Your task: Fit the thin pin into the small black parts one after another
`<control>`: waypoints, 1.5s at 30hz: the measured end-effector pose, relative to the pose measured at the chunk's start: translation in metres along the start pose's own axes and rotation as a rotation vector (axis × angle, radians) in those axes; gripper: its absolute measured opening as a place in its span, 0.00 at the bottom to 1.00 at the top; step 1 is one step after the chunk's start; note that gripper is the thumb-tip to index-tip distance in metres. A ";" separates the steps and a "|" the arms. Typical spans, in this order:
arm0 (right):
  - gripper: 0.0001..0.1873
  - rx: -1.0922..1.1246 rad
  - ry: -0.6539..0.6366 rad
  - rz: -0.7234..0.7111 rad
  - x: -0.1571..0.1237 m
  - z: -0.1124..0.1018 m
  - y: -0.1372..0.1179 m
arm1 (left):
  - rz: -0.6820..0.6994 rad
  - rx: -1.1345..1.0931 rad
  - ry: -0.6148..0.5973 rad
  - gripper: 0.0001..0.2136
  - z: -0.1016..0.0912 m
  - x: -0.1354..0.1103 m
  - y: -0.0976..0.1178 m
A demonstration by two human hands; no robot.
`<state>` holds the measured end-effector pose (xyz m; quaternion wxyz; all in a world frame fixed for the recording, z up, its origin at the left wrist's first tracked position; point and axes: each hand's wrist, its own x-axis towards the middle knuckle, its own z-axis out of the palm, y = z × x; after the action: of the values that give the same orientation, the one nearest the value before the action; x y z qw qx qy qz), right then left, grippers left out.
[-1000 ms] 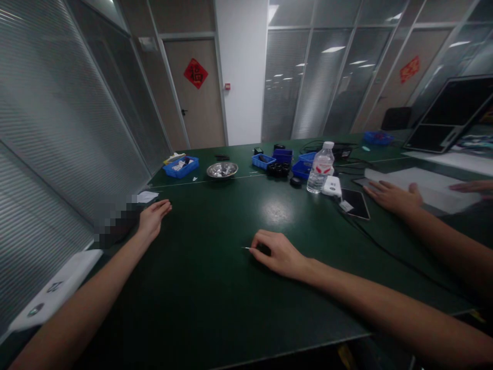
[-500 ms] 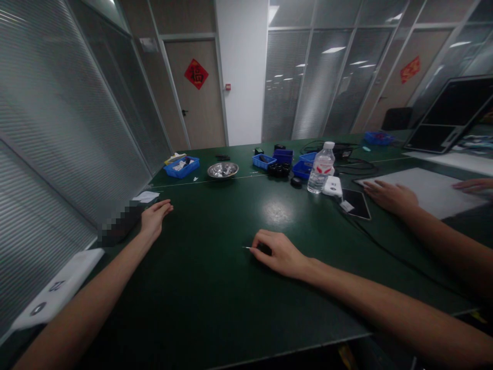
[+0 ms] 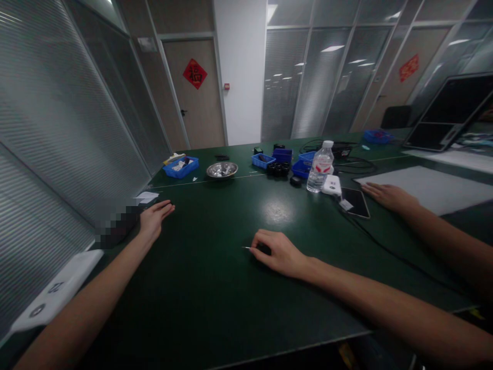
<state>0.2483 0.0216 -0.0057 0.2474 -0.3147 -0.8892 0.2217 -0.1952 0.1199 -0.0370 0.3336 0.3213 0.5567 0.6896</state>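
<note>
My right hand (image 3: 279, 253) rests on the dark green table (image 3: 215, 288) near its middle, fingers curled in a pinch around a thin small tool (image 3: 246, 248) whose pale tip sticks out to the left. My left hand (image 3: 154, 218) lies on the table at the left, fingers stretched out and empty, beside a blurred dark object (image 3: 115, 228). Another person's hand (image 3: 389, 197) lies flat on the table at the right, next to a dark phone (image 3: 356, 202).
At the back stand a water bottle (image 3: 319, 167), a white device (image 3: 332, 185), several blue bins (image 3: 182, 166), a metal bowl (image 3: 222, 169) and black parts (image 3: 278, 169). A white sheet (image 3: 427, 187) and cables lie right. A white card (image 3: 54, 295) sits at the left edge.
The other person's far hand at the right edge has left the view, and their near hand has flattened and shifted slightly. My own hands stay put.
</note>
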 end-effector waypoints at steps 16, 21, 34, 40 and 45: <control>0.07 0.000 -0.005 0.002 0.000 -0.002 -0.001 | 0.026 0.433 -0.729 0.15 0.065 -0.114 0.024; 0.06 -0.006 0.017 -0.004 0.000 -0.001 -0.001 | 0.195 0.730 -1.065 0.16 0.085 -0.178 0.037; 0.06 -0.056 0.008 -0.028 0.000 0.000 -0.002 | 0.361 0.685 -1.149 0.11 0.085 -0.189 0.029; 0.07 -0.156 -0.024 -0.041 -0.001 -0.001 -0.004 | 0.385 0.715 -1.177 0.12 0.087 -0.196 0.037; 0.08 -0.220 -0.054 -0.064 -0.001 -0.002 -0.007 | 0.434 0.730 -1.177 0.12 0.089 -0.200 0.042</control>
<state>0.2470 0.0169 -0.0010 0.1942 -0.3054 -0.9240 0.1231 -0.0135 -0.0010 0.0056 0.3050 0.8333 0.4034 0.2233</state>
